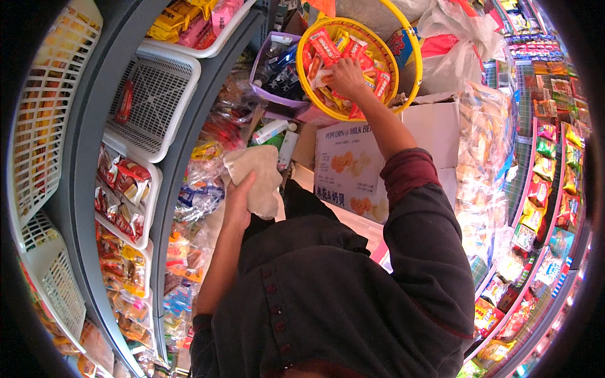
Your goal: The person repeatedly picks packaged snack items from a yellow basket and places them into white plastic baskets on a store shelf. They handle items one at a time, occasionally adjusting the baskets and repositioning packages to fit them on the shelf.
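Note:
My left hand (240, 201) grips a folded pale cloth (259, 182) in front of my body. My right hand (347, 78) reaches into a yellow round basket (302, 61) with a raised handle, among red and yellow wrapped snack packets (324, 47). Its fingers are at the packets; whether they hold one cannot be told. The basket rests by a printed cardboard box (350, 165). To the left, on the shelf, a white plastic basket (182, 78) holds a single red packet (125, 101).
Grey shelves (189, 127) with white baskets of snacks curve along the left. A purple box (279, 97) of dark items adjoins the yellow basket. Plastic bags (435, 56) lie behind it. Shelves of colourful snack bags (539, 189) line the right.

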